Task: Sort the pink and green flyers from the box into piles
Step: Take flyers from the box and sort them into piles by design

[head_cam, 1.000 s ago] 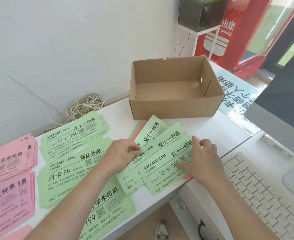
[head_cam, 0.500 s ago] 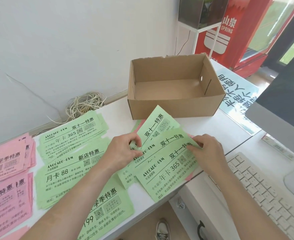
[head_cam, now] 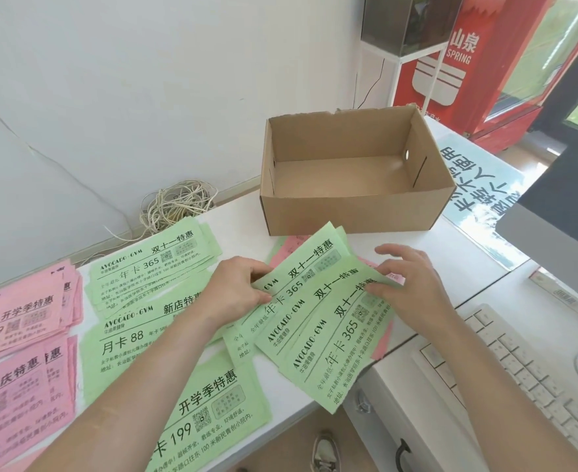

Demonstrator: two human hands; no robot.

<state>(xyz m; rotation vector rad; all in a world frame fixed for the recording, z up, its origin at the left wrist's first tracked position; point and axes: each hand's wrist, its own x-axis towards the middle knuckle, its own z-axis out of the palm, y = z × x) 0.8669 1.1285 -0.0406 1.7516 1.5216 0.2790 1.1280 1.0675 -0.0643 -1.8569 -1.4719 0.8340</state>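
White desk [head_cam: 240,229] | left hand [head_cam: 236,287] — pinches fanned green flyers [head_cam: 318,321]; right hand [head_cam: 413,287] — touches them, uncurled

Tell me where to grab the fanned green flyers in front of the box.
Probably best to grip the near corner of the fanned flyers, coming from the front edge of the desk. That corner hangs past the edge, so a thumb can go on top and fingers underneath; the rest lies flat. The left hand pinches the far-left edge.

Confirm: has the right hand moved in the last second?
Yes. The right hand has moved across the fanned green flyers, toward the front wall of the cardboard box.
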